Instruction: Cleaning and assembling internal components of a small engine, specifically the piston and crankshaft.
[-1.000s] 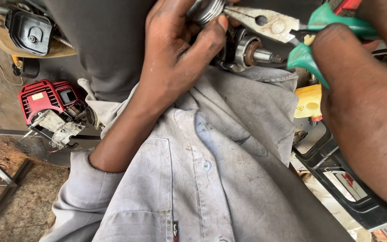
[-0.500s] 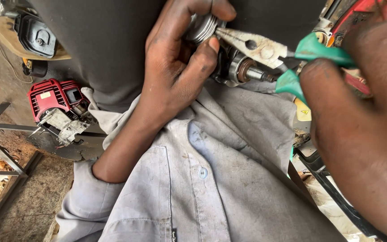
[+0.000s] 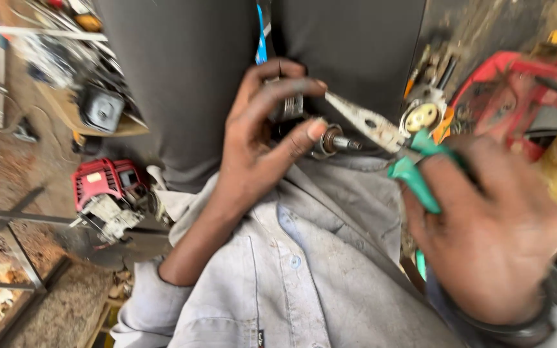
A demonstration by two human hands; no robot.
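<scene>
Pliers (image 3: 381, 132) with green grips sit in the right hand (image 3: 491, 238), whose fingers wrap around the handles; their metal nose points left toward a small metal part (image 3: 291, 106) with a ribbed cylinder and a short shaft. That part is pinched in the left hand (image 3: 259, 142), thumb and fingers closed around it, just above the lap. Below both hands lies a grey buttoned shirt (image 3: 304, 277). A red small engine (image 3: 107, 193) rests on the floor to the left, well apart.
</scene>
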